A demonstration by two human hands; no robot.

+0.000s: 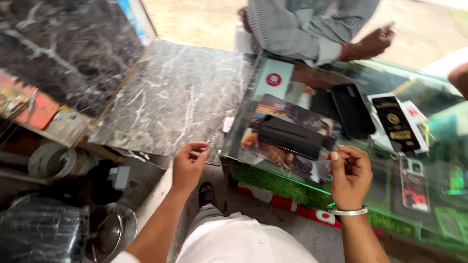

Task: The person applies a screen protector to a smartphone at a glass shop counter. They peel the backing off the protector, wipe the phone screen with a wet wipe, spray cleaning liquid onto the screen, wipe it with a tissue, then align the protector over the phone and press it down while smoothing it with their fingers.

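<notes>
A dark marble worktop (170, 92) lay just beyond the left fingers, with a roll of tape (51, 160) on a lower shelf further left. Beyond the right fingers a black phone (352, 110) rested on the glass counter (438, 104), where another person's striped sleeve (302, 29) leaned.

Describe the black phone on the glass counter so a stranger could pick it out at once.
Start at the glass display counter on the right, across from the person in the striped shirt. The black phone lies flat near its far middle, between a picture mat and a black-and-gold packet. It alone is plain, glossy black.
</notes>
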